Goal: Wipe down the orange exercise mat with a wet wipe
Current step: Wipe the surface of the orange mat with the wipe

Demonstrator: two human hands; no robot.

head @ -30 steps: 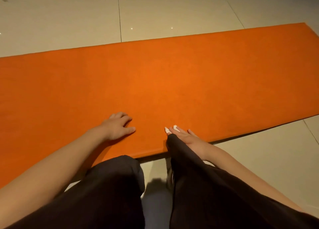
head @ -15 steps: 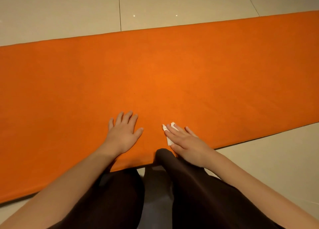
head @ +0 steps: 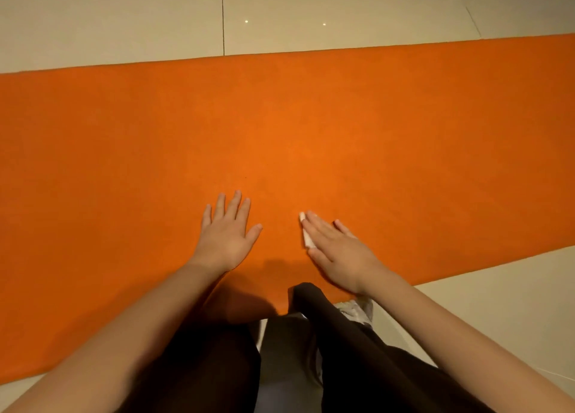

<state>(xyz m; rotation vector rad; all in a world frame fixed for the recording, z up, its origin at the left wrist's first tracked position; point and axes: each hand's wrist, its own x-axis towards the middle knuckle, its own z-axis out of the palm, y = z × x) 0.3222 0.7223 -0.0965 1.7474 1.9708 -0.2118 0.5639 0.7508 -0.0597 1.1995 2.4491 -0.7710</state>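
The orange exercise mat (head: 342, 117) lay flat on the pale tiled floor (head: 124, 14), running left to right, with the person's knees in dark trousers (head: 357, 366) at its near edge. The left hand (head: 225, 233) was spread on the mat with straight fingers, grasping nothing. Just to its right, the right hand (head: 337, 250) pressed a small white wet wipe (head: 306, 236) onto the mat under flat, uncurled fingers, so only a sliver of the wipe showed. No damp streak could be made out on the surface, so I judged the wiping barely begun, with the far strip and both long stretches to left and right yet to be covered.
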